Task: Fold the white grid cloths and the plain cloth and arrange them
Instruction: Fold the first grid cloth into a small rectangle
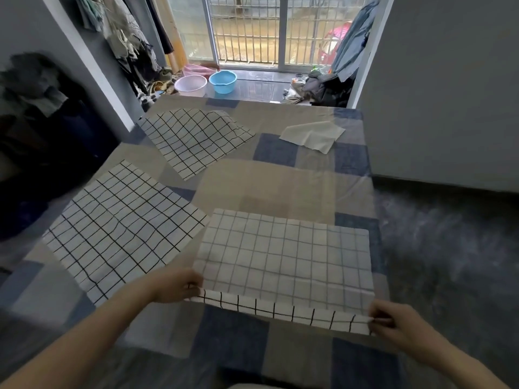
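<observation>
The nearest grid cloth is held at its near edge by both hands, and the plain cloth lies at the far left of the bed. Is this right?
Not quite. The head view shows the plain cloth at the far right of the bed, not the left. The rest holds: the left hand and right hand hold the nearest grid cloth by its near edge.

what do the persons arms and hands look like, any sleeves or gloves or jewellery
Both arms are bare as far as the view shows, with no sleeve visible on either forearm. The left hand and the right hand wear no gloves, and no watch, bracelet or ring shows at the wrists or on the fingers. The picture is slightly blurred, so very small details could be missed.
</observation>
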`<state>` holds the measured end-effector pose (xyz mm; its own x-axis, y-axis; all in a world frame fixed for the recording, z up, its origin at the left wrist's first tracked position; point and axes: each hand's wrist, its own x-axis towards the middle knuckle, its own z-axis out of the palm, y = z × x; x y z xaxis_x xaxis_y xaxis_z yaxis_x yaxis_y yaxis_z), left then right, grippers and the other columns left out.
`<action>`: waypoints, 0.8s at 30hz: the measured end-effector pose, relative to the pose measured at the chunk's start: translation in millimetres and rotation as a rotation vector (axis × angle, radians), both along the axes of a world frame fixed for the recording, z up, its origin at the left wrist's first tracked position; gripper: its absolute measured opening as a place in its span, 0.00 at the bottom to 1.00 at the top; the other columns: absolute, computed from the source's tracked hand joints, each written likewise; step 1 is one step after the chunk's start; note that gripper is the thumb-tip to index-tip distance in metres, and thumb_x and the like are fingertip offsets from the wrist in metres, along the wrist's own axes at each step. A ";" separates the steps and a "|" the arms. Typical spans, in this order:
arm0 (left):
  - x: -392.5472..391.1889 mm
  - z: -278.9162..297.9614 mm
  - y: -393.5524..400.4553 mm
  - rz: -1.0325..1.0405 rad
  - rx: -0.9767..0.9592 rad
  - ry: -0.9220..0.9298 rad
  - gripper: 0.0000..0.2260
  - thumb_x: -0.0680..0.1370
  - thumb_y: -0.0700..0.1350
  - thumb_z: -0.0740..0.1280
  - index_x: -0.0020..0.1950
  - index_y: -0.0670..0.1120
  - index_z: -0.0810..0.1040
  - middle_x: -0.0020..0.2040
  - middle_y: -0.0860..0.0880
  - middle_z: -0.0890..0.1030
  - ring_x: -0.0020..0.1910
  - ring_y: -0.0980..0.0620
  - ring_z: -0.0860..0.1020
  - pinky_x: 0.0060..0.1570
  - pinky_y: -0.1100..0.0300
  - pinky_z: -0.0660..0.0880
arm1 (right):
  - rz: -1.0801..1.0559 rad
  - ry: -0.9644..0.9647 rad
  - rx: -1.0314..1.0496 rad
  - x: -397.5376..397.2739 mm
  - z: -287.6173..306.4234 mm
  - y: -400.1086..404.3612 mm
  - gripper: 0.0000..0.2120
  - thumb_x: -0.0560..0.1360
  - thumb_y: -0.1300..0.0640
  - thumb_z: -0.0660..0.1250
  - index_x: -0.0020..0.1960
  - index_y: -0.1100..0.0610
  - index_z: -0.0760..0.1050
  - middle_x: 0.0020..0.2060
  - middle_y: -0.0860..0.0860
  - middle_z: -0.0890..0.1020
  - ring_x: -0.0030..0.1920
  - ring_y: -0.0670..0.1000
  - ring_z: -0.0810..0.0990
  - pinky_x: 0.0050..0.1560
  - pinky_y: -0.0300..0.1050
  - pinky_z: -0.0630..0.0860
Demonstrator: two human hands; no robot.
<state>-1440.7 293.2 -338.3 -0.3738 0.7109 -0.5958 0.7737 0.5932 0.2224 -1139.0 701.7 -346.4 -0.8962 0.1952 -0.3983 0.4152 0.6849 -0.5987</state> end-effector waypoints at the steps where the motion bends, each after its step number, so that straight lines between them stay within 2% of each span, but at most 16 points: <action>1: -5.9 3.7 1.4 0.030 0.012 0.005 0.06 0.79 0.52 0.63 0.44 0.54 0.73 0.43 0.59 0.75 0.45 0.57 0.74 0.42 0.65 0.69 | -0.041 0.015 -0.001 -3.9 0.0 2.8 0.14 0.71 0.63 0.73 0.37 0.45 0.74 0.31 0.44 0.81 0.33 0.38 0.77 0.39 0.38 0.75; 3: -20.4 11.4 8.5 0.091 0.056 0.031 0.06 0.79 0.51 0.65 0.42 0.57 0.73 0.43 0.59 0.76 0.45 0.58 0.75 0.46 0.61 0.73 | -0.136 0.052 -0.013 -14.8 2.2 9.4 0.13 0.70 0.63 0.74 0.38 0.46 0.77 0.34 0.44 0.83 0.37 0.40 0.81 0.42 0.38 0.77; 5: -35.4 16.2 20.4 0.154 0.119 0.058 0.08 0.79 0.49 0.66 0.41 0.60 0.72 0.41 0.60 0.76 0.43 0.59 0.75 0.45 0.61 0.74 | -0.201 0.092 -0.036 -30.3 2.5 16.1 0.10 0.72 0.61 0.73 0.43 0.47 0.78 0.37 0.46 0.84 0.39 0.41 0.82 0.42 0.40 0.79; 7: -50.0 19.4 36.0 0.231 0.179 0.077 0.06 0.78 0.48 0.67 0.45 0.59 0.74 0.42 0.58 0.77 0.43 0.58 0.76 0.44 0.61 0.73 | -0.276 0.129 -0.054 -48.1 2.6 22.1 0.09 0.73 0.60 0.72 0.48 0.49 0.76 0.40 0.47 0.82 0.40 0.44 0.82 0.38 0.39 0.77; 9: -67.3 17.9 53.0 0.314 0.247 0.094 0.05 0.78 0.48 0.67 0.50 0.58 0.74 0.42 0.56 0.78 0.44 0.56 0.77 0.45 0.58 0.75 | -0.411 0.157 -0.081 -67.1 -1.0 26.2 0.12 0.73 0.62 0.72 0.51 0.53 0.73 0.42 0.47 0.80 0.41 0.44 0.80 0.36 0.36 0.73; 11: -82.6 13.2 71.3 0.404 0.304 0.095 0.09 0.78 0.46 0.68 0.56 0.57 0.73 0.42 0.53 0.77 0.43 0.52 0.76 0.47 0.55 0.76 | -0.552 0.165 -0.105 -86.3 -7.8 29.4 0.16 0.72 0.62 0.72 0.55 0.55 0.70 0.44 0.47 0.79 0.42 0.42 0.77 0.36 0.37 0.71; 14: -101.3 -0.7 99.5 0.515 0.365 0.118 0.14 0.77 0.45 0.69 0.61 0.53 0.73 0.48 0.50 0.77 0.48 0.48 0.76 0.48 0.54 0.75 | -0.682 0.136 -0.103 -110.2 -21.0 37.2 0.22 0.72 0.60 0.73 0.62 0.57 0.68 0.51 0.53 0.80 0.44 0.49 0.78 0.42 0.46 0.76; 16: -105.1 -13.0 113.5 0.483 0.389 0.227 0.16 0.76 0.44 0.70 0.63 0.51 0.73 0.55 0.48 0.78 0.54 0.47 0.76 0.53 0.53 0.74 | -0.731 0.105 -0.005 -122.0 -24.6 37.0 0.26 0.73 0.58 0.72 0.66 0.58 0.65 0.57 0.58 0.78 0.50 0.55 0.78 0.50 0.53 0.77; 19: -80.3 -28.4 127.7 0.354 0.513 0.440 0.19 0.72 0.37 0.71 0.62 0.47 0.75 0.66 0.44 0.74 0.60 0.42 0.73 0.59 0.47 0.72 | -0.746 0.133 0.298 -129.9 -23.7 20.6 0.30 0.73 0.56 0.69 0.70 0.60 0.61 0.64 0.61 0.69 0.61 0.61 0.70 0.60 0.58 0.70; 22: -10.4 -47.5 140.8 0.239 0.715 0.374 0.17 0.73 0.37 0.67 0.60 0.49 0.74 0.69 0.47 0.71 0.67 0.46 0.69 0.67 0.48 0.67 | -0.603 0.283 0.347 -132.1 -29.0 -22.1 0.23 0.75 0.55 0.65 0.68 0.58 0.64 0.65 0.56 0.66 0.64 0.59 0.67 0.64 0.57 0.67; 24: 29.1 -71.8 148.2 0.116 0.656 0.304 0.16 0.77 0.44 0.62 0.64 0.53 0.72 0.73 0.50 0.67 0.73 0.49 0.63 0.72 0.48 0.59 | -0.426 0.209 0.434 -133.7 -47.9 -50.7 0.24 0.77 0.48 0.57 0.70 0.57 0.66 0.69 0.56 0.68 0.68 0.57 0.65 0.68 0.55 0.63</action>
<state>-1411.6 441.4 -410.1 -0.5490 0.8319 0.0807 0.7982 0.4933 0.3457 -1272.7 651.0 -394.3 -0.7546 0.6556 -0.0281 0.6089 0.6836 -0.4024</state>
